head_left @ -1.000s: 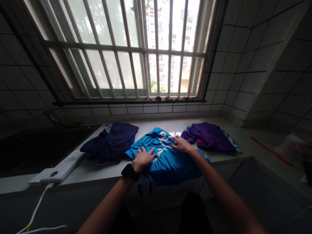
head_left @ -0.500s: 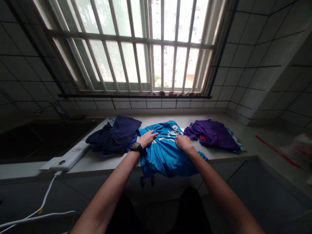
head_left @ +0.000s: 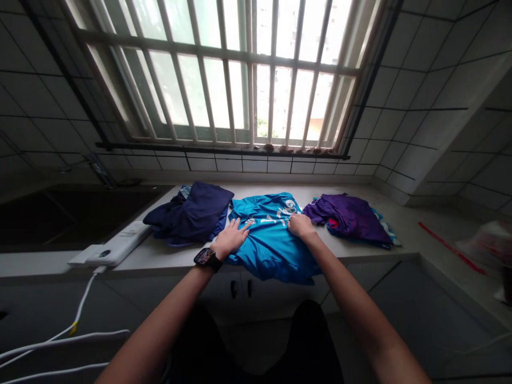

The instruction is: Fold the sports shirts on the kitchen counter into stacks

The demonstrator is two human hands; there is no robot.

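A bright blue shirt (head_left: 268,245) with white lettering lies on the counter, its near part hanging over the front edge. My left hand (head_left: 231,237), with a black watch at the wrist, rests on the shirt's left side, fingers stretched out over the cloth. On the right side of the lettering, my right hand (head_left: 300,225) is closed, its fingers curled on the fabric. Left of the shirt sits a heap of dark navy clothes (head_left: 196,210). To the right is a pile with a purple garment (head_left: 346,216) on top.
A white power strip (head_left: 120,245) with a cable lies by the dark sink (head_left: 80,213) on the left. The pale counter (head_left: 248,184) runs below a barred window (head_left: 224,80). At right are a red strip (head_left: 452,248) and a plastic bag (head_left: 486,240).
My left hand has slid left and toward me on the shirt. The shirt's near hem hangs differently, its right corner drawn in. My right hand stays gripping about the same spot.
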